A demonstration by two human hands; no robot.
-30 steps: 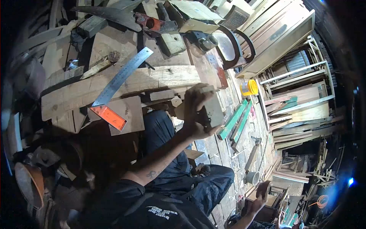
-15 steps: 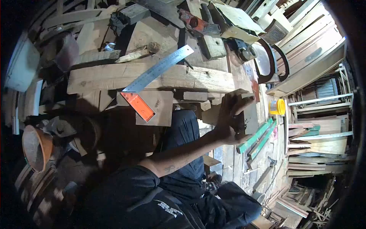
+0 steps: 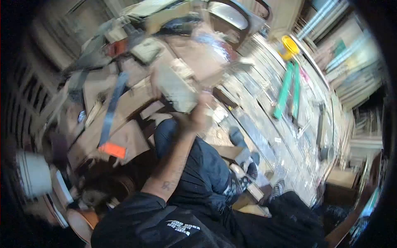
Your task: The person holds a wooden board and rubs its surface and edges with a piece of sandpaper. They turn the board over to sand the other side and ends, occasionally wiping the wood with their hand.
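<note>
My left hand [image 3: 199, 118] is smeared by motion, with its fingers closed at the lower end of a pale wooden block [image 3: 173, 87]. The block is tilted above the workbench edge, over my raised knee. Left of it, on the bench, lies a try square with a steel blade [image 3: 112, 109] and an orange handle [image 3: 113, 150]. The handle rests by a small flat board [image 3: 131, 140]. A long plank [image 3: 120, 111] runs beneath the blade. My right hand cannot be made out in this view.
Two green bars [image 3: 284, 93] lie on the slatted floor [image 3: 264, 128] near a yellow bucket [image 3: 288, 48]. A white bucket [image 3: 33, 173] stands at the left. Wood offcuts and a dark-handled saw [image 3: 231, 16] are at the back. My legs and patterned footwear [image 3: 240, 182] occupy the lower middle.
The view has swung to the right and blurred, showing more floor. My left hand and the block now appear farther left, by the bench edge. The try square still lies on the bench.
</note>
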